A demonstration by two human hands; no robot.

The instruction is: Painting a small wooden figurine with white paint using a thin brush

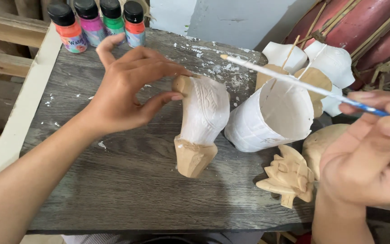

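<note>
Hands both busy over grey wood-grain counter (127,180). Left hand (127,90) pinches the upper end of a carved wooden figure (201,124) between thumb and fingers, other fingers spread loose; figure lies near counter centre, tilted, its middle coated white, bare tan wood at the top knob and at the carved base. Right hand (371,153) grips a thin paintbrush (294,81) with a blue-and-white handle, fingers closed around the handle end at right edge; brush slants up-left, tip in the air above a white-smeared cup (267,117). Cup lies tipped on its side just right of the figure, mouth facing right, inside coated white. Unpainted carved spiky piece (290,176) sits on the counter edge below the cup, touching or nearly touching the right hand's wrist side. More carved pieces (326,63), some white, some tan, on thin sticks behind the cup. Four small paint bottles (98,22) with black caps in a row at the far left corner: orange, pink, green, orange-red. White flecks scattered on the counter top. Red drum-like object (362,27) at upper right.
</note>
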